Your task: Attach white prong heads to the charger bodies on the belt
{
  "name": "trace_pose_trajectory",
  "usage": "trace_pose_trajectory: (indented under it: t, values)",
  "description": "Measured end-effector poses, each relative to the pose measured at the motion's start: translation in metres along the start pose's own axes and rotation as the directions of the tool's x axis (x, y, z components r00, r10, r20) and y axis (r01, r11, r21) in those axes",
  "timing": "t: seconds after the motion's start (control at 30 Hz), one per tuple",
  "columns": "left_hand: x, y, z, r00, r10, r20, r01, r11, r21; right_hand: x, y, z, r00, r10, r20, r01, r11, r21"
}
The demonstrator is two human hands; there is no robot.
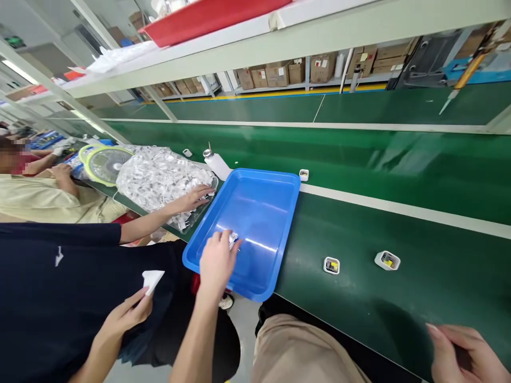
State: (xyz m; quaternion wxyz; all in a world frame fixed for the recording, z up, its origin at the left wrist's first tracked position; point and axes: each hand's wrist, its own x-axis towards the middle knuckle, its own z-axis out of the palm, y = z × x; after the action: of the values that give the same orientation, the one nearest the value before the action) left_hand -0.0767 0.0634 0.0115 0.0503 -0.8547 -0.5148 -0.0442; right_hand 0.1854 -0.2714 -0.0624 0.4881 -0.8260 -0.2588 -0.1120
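My left hand (217,263) reaches into a blue plastic tray (275,191) that overhangs the near edge of the green conveyor belt. Its fingertips pinch a small silvery packet (233,238) at the tray's floor. My right hand (459,354) rests at the belt's near edge in the bottom right corner, partly cut off by the frame, with nothing visible in it. Two small white adapter-like parts (331,265) (387,260) lie on the belt between my hands.
A co-worker in a dark shirt stands at left, one hand (195,198) on a clear bag of silvery packets (155,178), the other (128,311) holding a white piece. A white bottle (217,164), a small part (304,174) and a fan (106,165) are nearby.
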Motion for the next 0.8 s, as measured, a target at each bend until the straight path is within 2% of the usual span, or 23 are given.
trace_pose_trajectory:
  t: [0.07, 0.13, 0.17, 0.23, 0.3, 0.33, 0.37, 0.4, 0.43, 0.47, 0.5, 0.53, 0.57, 0.6, 0.63, 0.67, 0.7, 0.77, 0.8]
  values:
    - [0.002, -0.029, 0.010, 0.992, -0.011, 0.124, -0.002, 0.995, 0.102, -0.005, 0.003, 0.006, 1.000, 0.016, -0.006, -0.016, 1.000, 0.000]
    - [-0.001, -0.040, 0.021, 0.983, 0.043, 0.177, -0.065, 0.991, 0.118, -0.006, 0.006, 0.011, 0.999, -0.012, 0.031, 0.012, 1.000, -0.004]
    - [-0.003, -0.040, 0.025, 0.985, 0.078, 0.157, -0.095, 0.990, 0.107, -0.005, 0.006, 0.012, 0.998, -0.041, 0.056, 0.041, 0.999, 0.010]
    - [-0.004, -0.028, 0.027, 0.992, 0.123, 0.038, -0.125, 0.990, 0.061, 0.000, 0.000, 0.012, 0.991, -0.103, 0.089, 0.097, 0.993, 0.062]
    - [-0.005, -0.002, 0.024, 0.991, 0.100, -0.091, -0.107, 0.992, -0.072, 0.007, -0.015, 0.013, 0.980, -0.154, 0.122, 0.141, 0.984, 0.107]
    - [-0.006, 0.017, 0.021, 0.990, 0.073, -0.122, -0.095, 0.978, -0.188, 0.010, -0.025, 0.016, 0.969, -0.187, 0.161, 0.168, 0.978, 0.122]
    - [-0.010, 0.038, 0.016, 0.993, 0.062, -0.105, -0.094, 0.940, -0.329, 0.012, -0.036, 0.020, 0.945, -0.235, 0.226, 0.208, 0.969, 0.137]
    - [-0.015, 0.062, 0.011, 0.995, 0.089, -0.041, -0.098, 0.872, -0.480, 0.013, -0.045, 0.026, 0.905, -0.297, 0.305, 0.261, 0.953, 0.154]
    - [-0.023, 0.087, 0.006, 0.985, 0.168, 0.047, -0.103, 0.773, -0.626, 0.013, -0.053, 0.031, 0.851, -0.360, 0.382, 0.319, 0.933, 0.168]
    - [-0.033, 0.111, 0.001, 0.949, 0.286, 0.136, -0.093, 0.662, -0.744, 0.013, -0.059, 0.037, 0.799, -0.413, 0.436, 0.372, 0.911, 0.179]
    - [-0.043, 0.133, -0.003, 0.895, 0.402, 0.196, -0.066, 0.553, -0.831, 0.012, -0.062, 0.040, 0.765, -0.450, 0.460, 0.415, 0.891, 0.183]
    - [-0.052, 0.152, -0.006, 0.830, 0.507, 0.232, -0.030, 0.457, -0.889, 0.012, -0.062, 0.042, 0.755, -0.468, 0.459, 0.438, 0.881, 0.179]
    - [-0.060, 0.166, -0.006, 0.770, 0.587, 0.251, 0.007, 0.384, -0.923, 0.011, -0.060, 0.042, 0.771, -0.466, 0.435, 0.436, 0.883, 0.173]
    - [-0.065, 0.175, -0.005, 0.732, 0.634, 0.247, 0.029, 0.334, -0.942, 0.010, -0.057, 0.039, 0.800, -0.439, 0.408, 0.404, 0.898, 0.174]
    - [-0.068, 0.180, -0.001, 0.726, 0.649, 0.227, 0.023, 0.306, -0.952, 0.010, -0.053, 0.036, 0.835, -0.395, 0.383, 0.350, 0.918, 0.185]
    - [-0.068, 0.180, 0.005, 0.748, 0.636, 0.192, -0.012, 0.302, -0.953, 0.009, -0.048, 0.032, 0.866, -0.341, 0.366, 0.281, 0.937, 0.207]
    - [-0.065, 0.178, 0.012, 0.789, 0.597, 0.145, -0.072, 0.325, -0.943, 0.009, -0.044, 0.028, 0.891, -0.281, 0.358, 0.207, 0.950, 0.232]
    - [-0.053, 0.170, 0.029, 0.874, 0.485, 0.025, -0.213, 0.429, -0.878, 0.010, -0.040, 0.024, 0.918, -0.180, 0.353, 0.086, 0.960, 0.266]
    - [-0.046, 0.167, 0.038, 0.887, 0.460, -0.023, -0.269, 0.476, -0.837, 0.012, -0.039, 0.024, 0.927, -0.141, 0.347, 0.049, 0.964, 0.260]
